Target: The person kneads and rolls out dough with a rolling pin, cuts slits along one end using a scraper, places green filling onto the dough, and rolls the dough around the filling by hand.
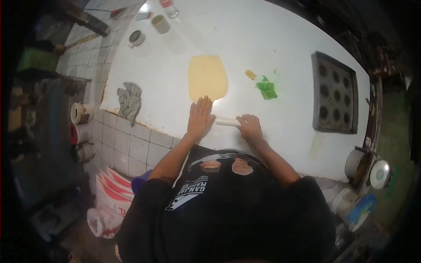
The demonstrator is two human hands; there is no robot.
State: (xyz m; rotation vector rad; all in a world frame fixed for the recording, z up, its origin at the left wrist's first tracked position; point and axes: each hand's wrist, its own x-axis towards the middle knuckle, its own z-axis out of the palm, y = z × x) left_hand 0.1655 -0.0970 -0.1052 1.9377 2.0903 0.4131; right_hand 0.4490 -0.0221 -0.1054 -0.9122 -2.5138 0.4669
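Note:
A flat yellow sheet of dough lies on the white table. My left hand is spread, its fingertips at the lower edge of the dough. To its right, my right hand is wrapped round one end of a pale rolling pin, which lies crosswise just below the dough. The pin's left end is close to my left thumb. Right of the dough is a green patch on the tabletop, with a small yellowish piece beside it.
A dark tray with round hollows stands at the right. A crumpled grey cloth lies at the left edge. Toward the back left are a mug, a beige cup and a bottle. A pot is beyond the lower right corner.

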